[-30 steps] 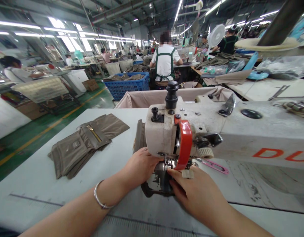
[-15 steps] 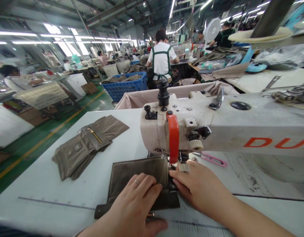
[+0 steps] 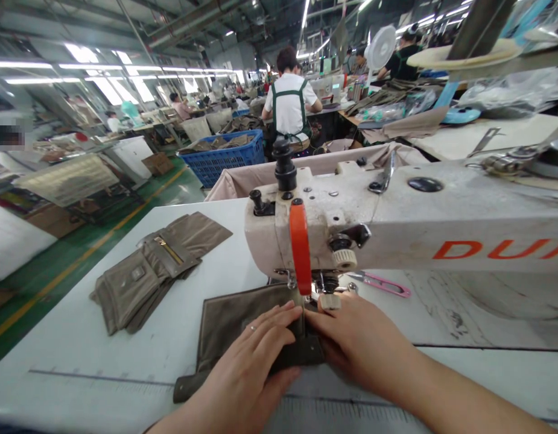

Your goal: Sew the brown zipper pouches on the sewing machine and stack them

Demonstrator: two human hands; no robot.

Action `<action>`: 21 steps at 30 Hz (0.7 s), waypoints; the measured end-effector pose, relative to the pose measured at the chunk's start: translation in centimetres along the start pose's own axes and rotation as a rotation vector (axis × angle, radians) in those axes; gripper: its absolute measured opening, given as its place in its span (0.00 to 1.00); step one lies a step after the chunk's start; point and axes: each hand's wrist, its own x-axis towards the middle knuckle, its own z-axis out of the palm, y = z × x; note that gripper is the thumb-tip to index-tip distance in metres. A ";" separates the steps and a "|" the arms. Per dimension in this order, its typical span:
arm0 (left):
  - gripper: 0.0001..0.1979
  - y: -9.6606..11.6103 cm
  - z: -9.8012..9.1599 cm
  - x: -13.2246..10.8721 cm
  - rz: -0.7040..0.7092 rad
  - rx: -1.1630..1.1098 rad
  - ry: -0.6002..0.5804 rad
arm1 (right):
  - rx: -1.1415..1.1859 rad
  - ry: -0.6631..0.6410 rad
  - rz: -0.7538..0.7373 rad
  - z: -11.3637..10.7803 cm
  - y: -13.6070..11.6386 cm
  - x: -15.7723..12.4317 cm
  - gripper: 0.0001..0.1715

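A dark olive-brown fabric piece (image 3: 224,319) lies under the needle area of the white sewing machine (image 3: 396,205). My left hand (image 3: 256,355) rests on top of it, fingers stretched forward and flat, a ring on one finger. At the piece's right edge, just beside the presser foot, my right hand (image 3: 355,331) has its fingers closed on the material; its fingertips are partly hidden. A folded roll of the same fabric (image 3: 188,386) sticks out left of my left wrist. The orange lever (image 3: 300,247) hangs over the seam.
Stacked brown pieces with a zipper (image 3: 147,265) lie on the left of the white table (image 3: 102,355). Pink thread snips (image 3: 382,284) are under the machine arm. Beyond the table are a blue crate (image 3: 224,157) and a seated person (image 3: 290,102).
My left hand has slid slightly forward on the fabric, its fingers straighter. My right hand has shifted closer along the edge. The whole view has turned slightly to the right.
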 end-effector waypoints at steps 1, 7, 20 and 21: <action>0.15 0.1 -0.1 0.0 0.011 0.007 -0.008 | 0.002 -0.011 -0.014 0.0 0.0 -0.1 0.08; 0.13 -0.1 -0.3 -0.4 -0.028 -0.040 0.041 | 0.049 0.016 0.010 0.1 -0.3 -0.3 0.15; 0.13 -0.5 -0.4 -0.5 -0.012 -0.008 0.066 | 0.006 -0.037 -0.054 -0.5 -0.8 -0.1 0.13; 0.14 -0.4 -0.3 -0.4 -0.008 0.015 0.039 | 0.003 -0.042 -0.057 -0.5 -0.8 -0.1 0.11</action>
